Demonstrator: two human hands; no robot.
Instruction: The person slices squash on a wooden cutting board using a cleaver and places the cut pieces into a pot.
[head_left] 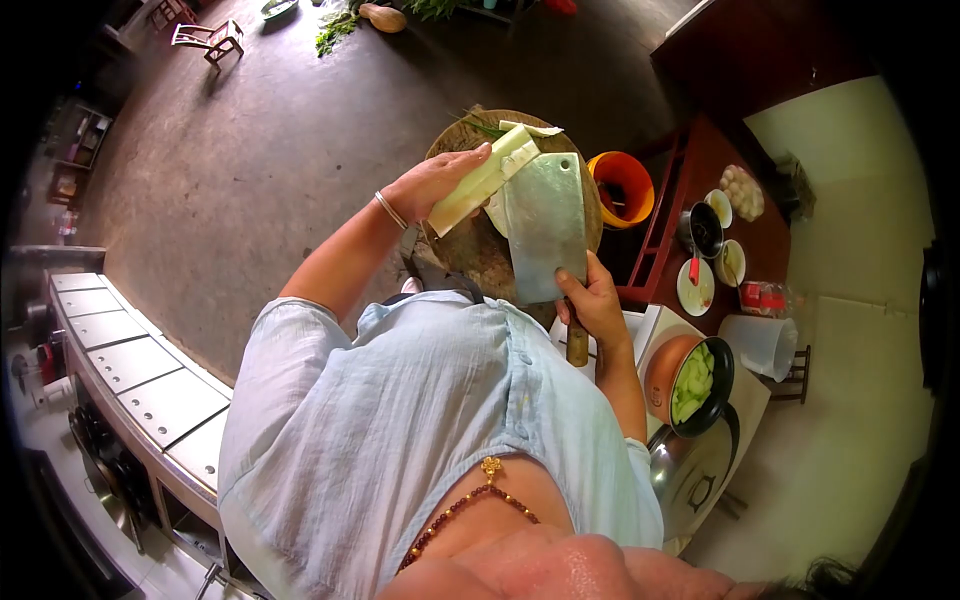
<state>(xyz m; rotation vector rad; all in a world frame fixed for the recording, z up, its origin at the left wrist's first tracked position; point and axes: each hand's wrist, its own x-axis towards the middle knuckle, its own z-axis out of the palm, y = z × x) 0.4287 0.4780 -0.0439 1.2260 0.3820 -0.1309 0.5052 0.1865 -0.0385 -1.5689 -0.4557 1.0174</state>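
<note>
My left hand is closed around a long pale-green piece of gourd or melon, held tilted above a round wooden chopping block. In my right hand is a broad cleaver, gripped where its wooden handle meets the blade. The blade's upper end lies close beside the gourd piece; whether they touch I cannot tell. A pale strip of peel or rind and some green stalks lie at the far edge of the block. Another pale piece shows partly behind the blade.
Right of the block stands an orange bucket. A dark red table bears bowls, a small pan and a plate. Nearer is a pot with cut green pieces. White-tiled counter at left; chair far off.
</note>
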